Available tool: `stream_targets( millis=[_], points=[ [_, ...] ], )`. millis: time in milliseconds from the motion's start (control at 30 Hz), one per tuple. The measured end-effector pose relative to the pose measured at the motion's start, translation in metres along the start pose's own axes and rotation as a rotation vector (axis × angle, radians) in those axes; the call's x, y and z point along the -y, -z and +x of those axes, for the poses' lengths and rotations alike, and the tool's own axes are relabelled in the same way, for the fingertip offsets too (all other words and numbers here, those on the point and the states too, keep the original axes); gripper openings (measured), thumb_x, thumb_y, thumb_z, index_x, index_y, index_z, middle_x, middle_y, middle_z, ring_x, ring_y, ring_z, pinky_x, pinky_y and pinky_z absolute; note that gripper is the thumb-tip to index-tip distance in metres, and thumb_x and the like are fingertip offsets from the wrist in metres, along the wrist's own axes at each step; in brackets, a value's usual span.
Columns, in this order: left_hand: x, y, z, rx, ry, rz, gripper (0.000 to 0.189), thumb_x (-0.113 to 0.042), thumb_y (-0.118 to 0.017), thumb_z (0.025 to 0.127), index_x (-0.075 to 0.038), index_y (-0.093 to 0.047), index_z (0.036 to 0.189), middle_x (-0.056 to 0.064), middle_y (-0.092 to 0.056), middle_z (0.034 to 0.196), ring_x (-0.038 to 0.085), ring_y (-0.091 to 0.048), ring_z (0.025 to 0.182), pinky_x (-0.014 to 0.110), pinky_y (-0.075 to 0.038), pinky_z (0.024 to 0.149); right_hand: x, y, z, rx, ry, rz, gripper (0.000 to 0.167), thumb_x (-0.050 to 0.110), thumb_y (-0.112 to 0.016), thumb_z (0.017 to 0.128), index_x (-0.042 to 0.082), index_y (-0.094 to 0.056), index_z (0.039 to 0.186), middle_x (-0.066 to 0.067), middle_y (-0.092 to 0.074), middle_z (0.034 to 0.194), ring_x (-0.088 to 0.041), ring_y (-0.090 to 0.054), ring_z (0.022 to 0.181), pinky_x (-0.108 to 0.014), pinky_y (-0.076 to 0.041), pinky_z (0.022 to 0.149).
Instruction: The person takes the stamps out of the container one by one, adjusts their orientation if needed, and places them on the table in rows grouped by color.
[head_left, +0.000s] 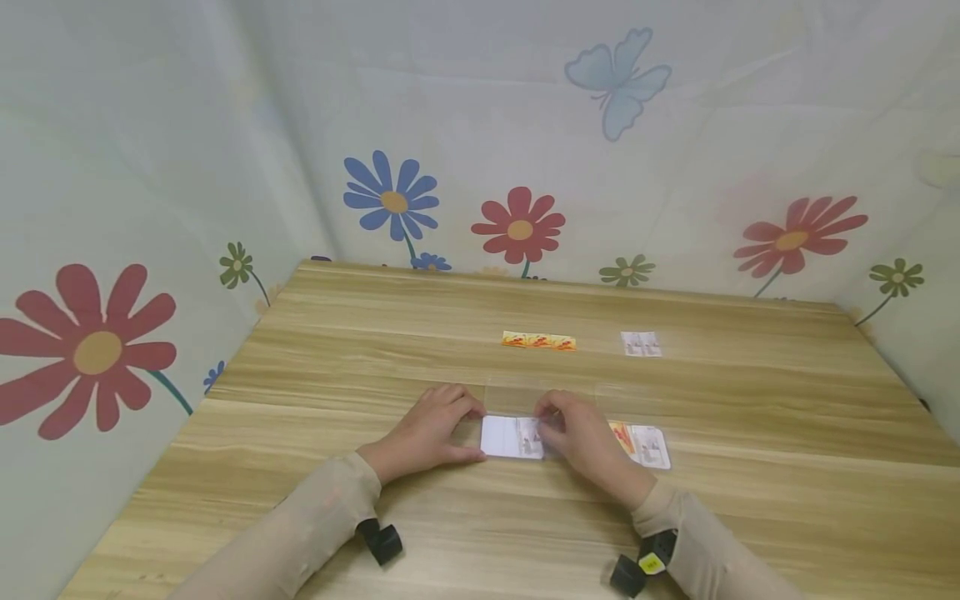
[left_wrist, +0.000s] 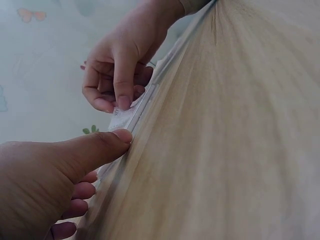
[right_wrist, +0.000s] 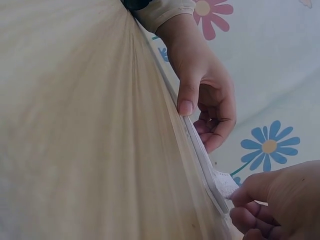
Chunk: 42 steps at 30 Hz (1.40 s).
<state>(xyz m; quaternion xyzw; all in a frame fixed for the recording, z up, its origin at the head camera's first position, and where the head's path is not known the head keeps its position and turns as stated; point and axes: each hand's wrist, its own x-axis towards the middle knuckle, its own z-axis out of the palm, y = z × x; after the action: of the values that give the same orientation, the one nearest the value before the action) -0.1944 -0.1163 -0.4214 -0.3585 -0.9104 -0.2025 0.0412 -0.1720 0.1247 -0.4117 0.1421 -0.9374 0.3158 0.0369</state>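
Note:
A flat white case [head_left: 498,437] lies on the table, its clear flap [head_left: 514,395] spread out behind it. My left hand [head_left: 429,431] grips the case's left end, thumb at the near corner and fingers at the far one. Over the right part of the case, my right hand [head_left: 588,442] pinches a small printed paper piece [left_wrist: 118,120] between thumb and fingertips. A printed piece with pale figures [head_left: 529,437] shows on the case beside those fingertips. The right hand partly hides a second flat case [head_left: 651,447], which bears an orange picture and a pale picture.
Farther back on the wooden table [head_left: 390,325] lie a strip of orange-and-yellow pictures [head_left: 538,341] and a small pale printed piece [head_left: 641,344]. Another clear flap [head_left: 626,400] lies behind the second case. A flower-patterned cloth [head_left: 450,108] hangs around the table's back and sides.

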Motion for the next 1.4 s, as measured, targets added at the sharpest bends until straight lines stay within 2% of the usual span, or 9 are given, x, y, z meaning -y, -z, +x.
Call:
stream_targets(
  millis=[400,800,1200,1400],
  points=[
    [0.001,-0.002,-0.001,-0.005,0.003,-0.012,0.049,-0.042,-0.080,0.073,-0.014,-0.063,0.110,-0.001,-0.059,0.105,0.020,-0.053,0.109,0.044,-0.040,0.101,0.000,0.007,-0.001,0.030,-0.013,0.136,0.009,0.006,-0.066,0.083,0.011,-0.064,0.090,0.001,-0.065,0.084,-0.009,-0.057,0.077,-0.022,-0.049,0.071],
    [0.003,-0.003,-0.001,-0.005,0.011,-0.008,0.049,-0.043,-0.079,0.074,-0.015,-0.063,0.110,-0.001,-0.059,0.107,0.020,-0.053,0.110,0.043,-0.040,0.101,-0.001,0.014,-0.001,0.054,-0.051,0.227,0.009,0.005,-0.066,0.084,0.010,-0.064,0.092,-0.001,-0.065,0.086,-0.009,-0.057,0.078,-0.020,-0.049,0.071],
    [0.002,-0.003,0.000,0.004,0.003,-0.010,0.049,-0.044,-0.078,0.074,-0.014,-0.063,0.111,0.000,-0.059,0.106,0.021,-0.053,0.110,0.043,-0.040,0.102,-0.003,0.033,0.003,0.092,-0.042,0.283,0.010,0.003,-0.063,0.085,0.004,-0.065,0.095,-0.007,-0.066,0.090,-0.013,-0.058,0.080,-0.021,-0.051,0.072],
    [0.002,-0.002,0.000,-0.002,0.005,-0.013,0.049,-0.043,-0.079,0.074,-0.014,-0.063,0.110,0.000,-0.059,0.105,0.021,-0.053,0.109,0.043,-0.040,0.100,-0.004,0.045,0.005,0.104,-0.028,0.306,0.011,0.005,-0.064,0.087,0.003,-0.063,0.098,-0.010,-0.067,0.093,-0.014,-0.059,0.080,-0.020,-0.052,0.067]
  ],
)
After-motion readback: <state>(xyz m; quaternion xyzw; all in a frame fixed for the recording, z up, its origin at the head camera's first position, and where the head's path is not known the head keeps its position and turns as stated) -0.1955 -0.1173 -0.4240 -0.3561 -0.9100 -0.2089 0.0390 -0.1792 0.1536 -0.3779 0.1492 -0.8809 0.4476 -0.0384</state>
